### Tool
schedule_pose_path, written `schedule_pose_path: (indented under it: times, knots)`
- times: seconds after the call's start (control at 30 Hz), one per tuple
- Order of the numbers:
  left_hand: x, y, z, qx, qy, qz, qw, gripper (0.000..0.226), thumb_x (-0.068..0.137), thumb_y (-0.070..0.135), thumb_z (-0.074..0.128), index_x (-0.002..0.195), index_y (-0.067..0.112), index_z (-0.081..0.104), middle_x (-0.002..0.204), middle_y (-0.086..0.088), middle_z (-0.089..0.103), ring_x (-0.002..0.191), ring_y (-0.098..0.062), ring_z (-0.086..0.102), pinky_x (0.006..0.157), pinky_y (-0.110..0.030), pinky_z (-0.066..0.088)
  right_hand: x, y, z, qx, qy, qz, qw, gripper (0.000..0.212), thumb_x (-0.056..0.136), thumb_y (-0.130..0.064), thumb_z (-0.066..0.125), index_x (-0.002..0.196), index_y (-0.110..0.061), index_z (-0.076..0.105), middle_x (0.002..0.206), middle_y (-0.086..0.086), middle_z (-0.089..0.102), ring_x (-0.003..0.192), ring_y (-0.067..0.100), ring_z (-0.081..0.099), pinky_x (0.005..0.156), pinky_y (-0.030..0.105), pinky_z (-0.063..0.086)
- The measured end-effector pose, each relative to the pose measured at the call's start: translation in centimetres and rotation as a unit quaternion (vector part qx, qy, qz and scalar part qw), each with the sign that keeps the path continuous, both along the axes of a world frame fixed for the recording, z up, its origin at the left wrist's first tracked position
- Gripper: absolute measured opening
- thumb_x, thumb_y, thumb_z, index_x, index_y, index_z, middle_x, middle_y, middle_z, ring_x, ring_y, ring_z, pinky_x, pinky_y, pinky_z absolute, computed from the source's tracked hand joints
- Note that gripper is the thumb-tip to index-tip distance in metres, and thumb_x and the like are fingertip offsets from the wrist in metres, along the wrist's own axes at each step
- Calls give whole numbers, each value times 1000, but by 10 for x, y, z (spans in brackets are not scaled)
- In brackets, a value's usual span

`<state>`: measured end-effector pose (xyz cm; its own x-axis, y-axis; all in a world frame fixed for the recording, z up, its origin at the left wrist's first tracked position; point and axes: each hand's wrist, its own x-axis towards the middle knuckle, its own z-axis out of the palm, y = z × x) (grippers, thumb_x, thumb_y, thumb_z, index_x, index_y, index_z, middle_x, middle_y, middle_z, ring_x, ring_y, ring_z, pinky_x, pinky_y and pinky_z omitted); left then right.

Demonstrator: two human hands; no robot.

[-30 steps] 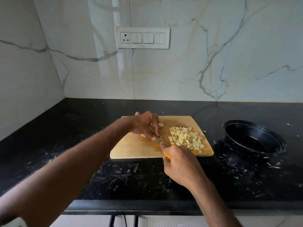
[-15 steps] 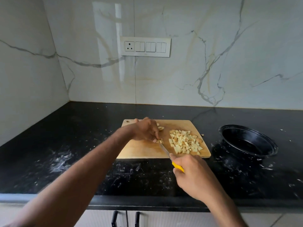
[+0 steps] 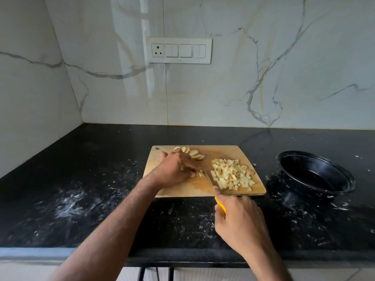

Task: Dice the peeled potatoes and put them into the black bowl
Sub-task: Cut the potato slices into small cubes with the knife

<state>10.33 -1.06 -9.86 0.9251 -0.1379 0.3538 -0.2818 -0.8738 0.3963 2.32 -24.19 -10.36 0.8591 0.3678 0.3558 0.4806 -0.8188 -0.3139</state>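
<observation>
The left hand (image 3: pixel 178 169) presses curled fingers onto a few potato strips (image 3: pixel 199 174) near the middle of the cutting board (image 3: pixel 182 189). The right hand (image 3: pixel 241 222), at the board's front edge, grips the yellow-handled knife (image 3: pixel 220 203); its blade runs from there back and leftward, meeting the strips just right of the left fingertips. Diced potato (image 3: pixel 232 176) is heaped on the board's right half, uncut slices (image 3: pixel 192 153) lie at its back edge. The black bowl (image 3: pixel 316 173), seemingly empty, stands well right of the board, nearer the knife hand.
</observation>
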Motion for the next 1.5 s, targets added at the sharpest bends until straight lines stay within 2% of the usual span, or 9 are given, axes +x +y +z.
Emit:
schedule_pose_path:
  times: [0.13,0.23,0.43,0.63,0.83,0.97,1.07,1.3,1.5]
  knots:
    - [-2,-2,4,14,8,52,999,28,84,41,77,112,41,74,107,27,62,110,-5,37,99,-48,25,3,0,-1,1,9,1,1000,51,96,-37,52,147,-36,45,99,-8,72,88,13,66,73,30,54]
    - [-6,-4,5,36,16,74,996,30,85,46,74,114,39,73,106,23,56,111,-6,34,102,-50,26,5,2,-1,21,8,15,1000,51,96,-33,54,146,-34,48,101,-9,73,87,12,68,68,25,52]
    - [-12,-16,6,47,4,88,995,38,79,61,72,114,44,72,116,17,61,117,-11,41,94,-42,25,8,9,-3,19,-1,28,999,50,97,-33,52,147,-31,46,100,-9,72,85,10,67,70,24,52]
    - [-13,-23,6,67,-2,79,995,34,85,53,69,117,41,71,125,15,61,122,-13,42,90,-41,23,7,8,-5,43,-4,30,999,51,97,-34,54,148,-35,45,100,-13,71,80,7,65,60,12,37]
    - [-14,-22,6,58,-4,85,995,34,84,55,71,115,39,73,120,15,64,119,-12,43,88,-40,24,6,8,-4,29,1,7,1000,51,97,-35,54,147,-33,46,98,-14,72,81,7,67,69,19,53]
    - [-16,-14,9,32,-21,106,994,28,79,46,75,106,39,76,97,20,67,110,-11,44,96,-45,30,4,8,-4,28,4,11,1000,52,97,-37,54,148,-34,45,99,-15,72,81,7,67,70,19,53]
    - [-19,-9,11,33,-11,114,993,25,79,34,71,102,40,77,81,26,62,102,-8,39,98,-48,27,2,7,-3,30,1,8,1000,52,97,-40,53,148,-36,44,100,-14,71,82,7,66,71,19,54]
    - [-19,-14,12,23,-5,111,994,24,82,34,70,104,38,78,88,24,68,107,-12,46,105,-51,29,-1,6,-2,25,1,15,1000,51,96,-42,52,147,-41,45,100,-14,72,88,10,65,76,24,56]
    - [-22,-9,13,16,-20,98,995,24,77,40,71,99,41,78,80,21,69,100,-11,51,93,-43,27,-3,4,-3,29,-12,21,999,49,95,-42,56,143,-41,50,96,-15,73,82,9,64,70,19,52]
